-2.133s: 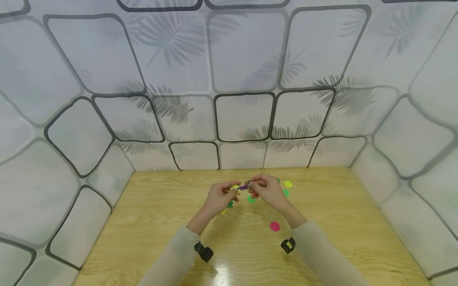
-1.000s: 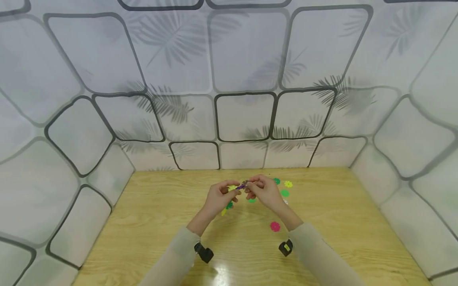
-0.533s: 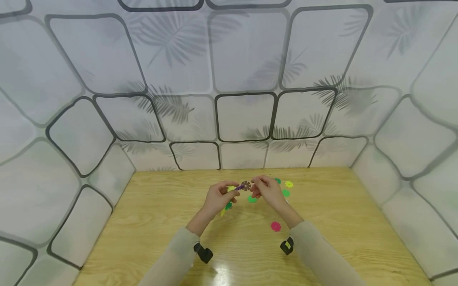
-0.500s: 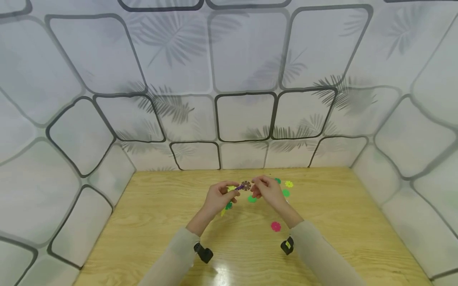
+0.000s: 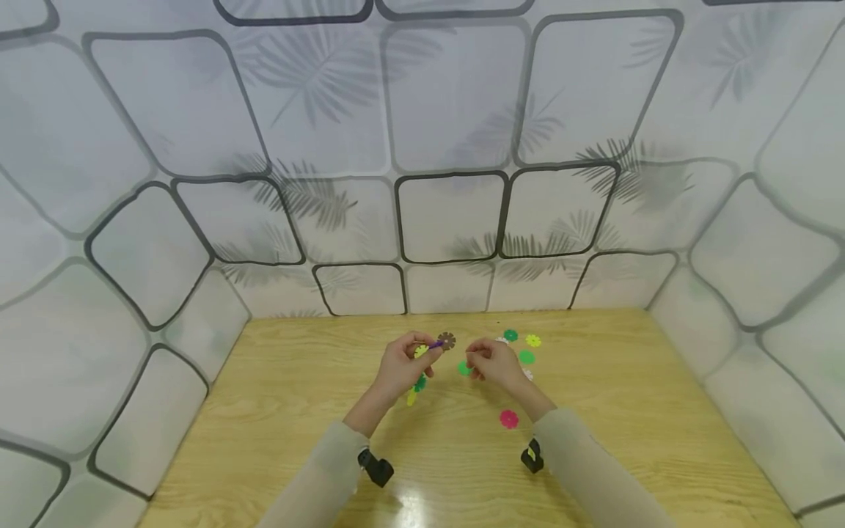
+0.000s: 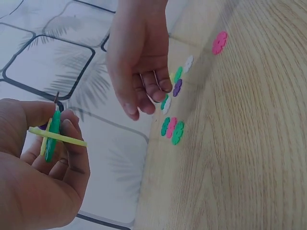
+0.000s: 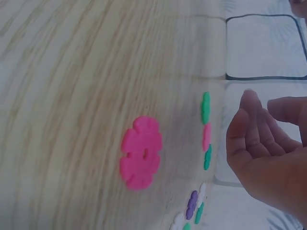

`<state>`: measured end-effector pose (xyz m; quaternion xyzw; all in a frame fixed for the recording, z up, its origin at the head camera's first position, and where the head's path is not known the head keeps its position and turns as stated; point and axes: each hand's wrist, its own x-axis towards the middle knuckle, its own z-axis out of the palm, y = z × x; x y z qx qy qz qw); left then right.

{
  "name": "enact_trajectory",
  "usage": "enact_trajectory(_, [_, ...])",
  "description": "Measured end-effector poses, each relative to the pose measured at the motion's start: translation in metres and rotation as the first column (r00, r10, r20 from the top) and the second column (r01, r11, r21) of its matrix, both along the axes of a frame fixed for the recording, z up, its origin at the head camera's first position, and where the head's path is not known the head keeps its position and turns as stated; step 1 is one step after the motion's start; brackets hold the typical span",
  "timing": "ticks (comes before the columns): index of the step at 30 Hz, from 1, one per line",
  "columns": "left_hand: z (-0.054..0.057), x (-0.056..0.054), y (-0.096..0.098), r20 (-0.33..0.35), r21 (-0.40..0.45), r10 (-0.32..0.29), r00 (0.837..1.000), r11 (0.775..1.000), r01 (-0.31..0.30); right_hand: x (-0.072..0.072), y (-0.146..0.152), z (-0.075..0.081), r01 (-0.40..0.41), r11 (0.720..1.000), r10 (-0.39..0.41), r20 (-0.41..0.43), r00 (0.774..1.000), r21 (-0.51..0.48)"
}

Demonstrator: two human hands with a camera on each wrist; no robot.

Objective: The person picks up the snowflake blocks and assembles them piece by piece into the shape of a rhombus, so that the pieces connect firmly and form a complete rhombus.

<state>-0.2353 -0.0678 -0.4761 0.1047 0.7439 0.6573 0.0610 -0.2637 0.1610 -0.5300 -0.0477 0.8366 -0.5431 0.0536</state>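
My left hand (image 5: 398, 367) pinches a joined cluster of notched flower-shaped plastic discs above the table. From its fingertips a purple disc (image 5: 436, 344) sticks out edge-on, with a brown disc (image 5: 447, 341) at the far end. Lower down the cluster are a dark green disc (image 5: 419, 383) and a yellow disc (image 5: 412, 398). The left wrist view shows a green disc (image 6: 53, 134) crossed by a yellow disc (image 6: 72, 140); the fingers partly hide the rest. My right hand (image 5: 500, 367) hangs apart from the cluster, fingers loosely bent, holding nothing, close above a light green disc (image 5: 464, 368).
Loose flower discs lie on the wooden table (image 5: 297, 411): a pink disc (image 5: 509, 419) nearer my body, a yellow disc (image 5: 532, 340) and several green and white ones beyond the right hand. Patterned cloth walls (image 5: 449, 286) stand at the back and both sides.
My right hand has let go of the brown disc and moved right and down toward the table. The left hand keeps hold of the cluster, which has shifted slightly left.
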Motion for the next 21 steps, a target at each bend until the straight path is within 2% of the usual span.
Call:
enact_trajectory(5, [0.0, 0.001, -0.001, -0.016, -0.005, -0.017, 1.0, 1.0, 0.017, -0.003, 0.003, -0.014, -0.037, 0.986, 0.044, -0.039, 0.998, 0.164])
enact_trajectory(8, [0.0, 0.001, -0.001, -0.024, -0.024, -0.023, 0.999, 0.999, 0.023, -0.002, 0.004, -0.018, -0.045, 0.974, 0.061, -0.065, 0.996, 0.223])
enact_trajectory(16, [0.002, 0.003, -0.002, -0.045, -0.07, -0.03, 0.999, 0.997, 0.026, -0.001, 0.006, -0.02, -0.066, 0.963, 0.091, -0.085, 0.992, 0.26])
enact_trajectory(21, [0.003, 0.003, -0.003, -0.035, -0.07, -0.03, 0.999, 0.997, 0.028, -0.005, 0.005, -0.025, -0.084, 0.962, 0.109, -0.086, 0.99, 0.26])
